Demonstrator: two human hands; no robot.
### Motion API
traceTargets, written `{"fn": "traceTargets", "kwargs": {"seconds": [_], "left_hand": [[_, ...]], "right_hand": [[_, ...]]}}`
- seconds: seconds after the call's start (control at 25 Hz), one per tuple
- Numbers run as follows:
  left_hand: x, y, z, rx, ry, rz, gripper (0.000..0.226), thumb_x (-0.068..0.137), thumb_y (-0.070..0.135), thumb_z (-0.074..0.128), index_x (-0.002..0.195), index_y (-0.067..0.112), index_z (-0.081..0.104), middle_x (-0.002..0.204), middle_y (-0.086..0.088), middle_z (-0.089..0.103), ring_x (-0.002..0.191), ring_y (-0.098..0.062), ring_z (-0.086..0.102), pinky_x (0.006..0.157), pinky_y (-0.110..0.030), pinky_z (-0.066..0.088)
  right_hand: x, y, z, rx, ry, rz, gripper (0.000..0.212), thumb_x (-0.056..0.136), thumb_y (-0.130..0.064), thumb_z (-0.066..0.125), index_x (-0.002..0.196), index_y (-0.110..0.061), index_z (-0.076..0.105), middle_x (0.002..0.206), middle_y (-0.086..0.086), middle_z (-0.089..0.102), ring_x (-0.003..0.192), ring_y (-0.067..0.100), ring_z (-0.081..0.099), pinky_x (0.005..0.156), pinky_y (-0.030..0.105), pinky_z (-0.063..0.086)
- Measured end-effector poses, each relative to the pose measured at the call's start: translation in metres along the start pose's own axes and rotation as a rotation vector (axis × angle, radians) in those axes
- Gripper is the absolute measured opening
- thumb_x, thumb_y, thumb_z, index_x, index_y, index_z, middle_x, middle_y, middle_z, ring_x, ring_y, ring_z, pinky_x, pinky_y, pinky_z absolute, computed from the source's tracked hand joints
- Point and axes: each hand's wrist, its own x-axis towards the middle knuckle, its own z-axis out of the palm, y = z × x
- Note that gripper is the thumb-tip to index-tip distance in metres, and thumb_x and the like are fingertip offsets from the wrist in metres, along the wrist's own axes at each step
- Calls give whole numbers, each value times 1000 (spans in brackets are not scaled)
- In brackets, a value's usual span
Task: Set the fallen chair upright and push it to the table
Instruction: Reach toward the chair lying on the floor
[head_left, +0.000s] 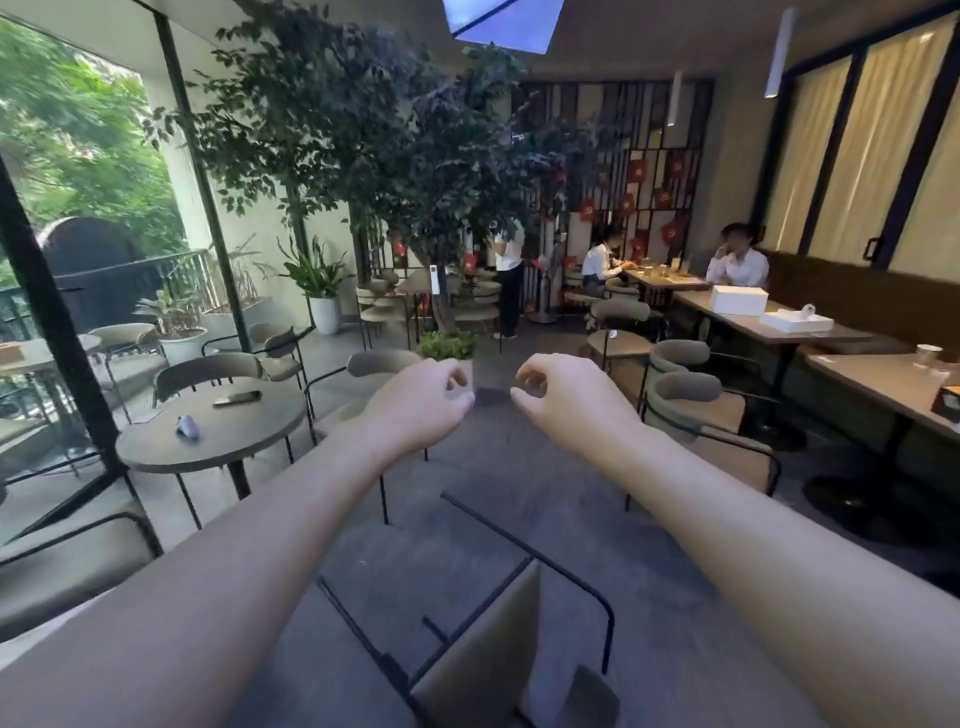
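Fallen chair (483, 649) btm edge, seat partly cut off, legs up.

A fallen chair (483, 639) shows thin matt black metal legs and a beige cloth seat on rough grey matt floor (519, 467); the round bench (208, 441) has a dull wood-look top.

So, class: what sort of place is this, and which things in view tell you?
Most likely a café or restaurant: several small tables with matching chairs, such as the round table, and seated people at a long table.
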Motion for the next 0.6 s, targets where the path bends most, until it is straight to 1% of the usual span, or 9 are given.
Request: {"fn": "traceTargets", "kwargs": {"seconds": [0.16, 0.28, 0.4, 0.52, 0.6], "left_hand": [[20, 40, 33, 7, -35, -37, 31, 91, 47, 52, 112, 27, 62, 115, 1, 67, 104, -21, 64, 87, -44, 57], [44, 52, 65, 27, -50, -43, 33, 94, 44, 52, 119, 24, 61, 120, -2, 66, 109, -22, 63, 92, -44, 55], [71, 54, 99, 24, -41, -24, 34, 94, 44, 52, 121, 24, 61, 122, -3, 65, 110, -23, 62, 92, -44, 54], [83, 53, 129, 35, -19, -46, 36, 96, 43, 52, 122, 21, 60, 123, -3, 64, 114, -24, 60, 91, -44, 53], [86, 55, 142, 44, -23, -76, 35, 96, 42, 52, 122, 19, 59, 122, -5, 64, 114, -26, 59, 90, -44, 53]], "right_hand": [[9, 51, -1, -12, -45, 26, 26, 96, -36, 61, 116, -22, 69, 109, -5, 69, 98, 19, 63, 78, 34, 51], [22, 84, 10, -1, -73, 16, 26, 97, -37, 60, 116, -22, 68, 110, -3, 67, 103, 21, 62, 82, 36, 51], [34, 118, 26, -24, -20, 10, 25, 98, -36, 59, 116, -21, 68, 110, -1, 67, 104, 22, 61, 87, 39, 51], [40, 145, 41, -18, 33, -10, 26, 98, -35, 59, 117, -18, 68, 111, 1, 68, 105, 24, 61, 90, 40, 49], [45, 159, 49, 8, 13, -7, 27, 98, -34, 59, 118, -17, 68, 112, 2, 68, 106, 25, 61, 90, 40, 49]]}}
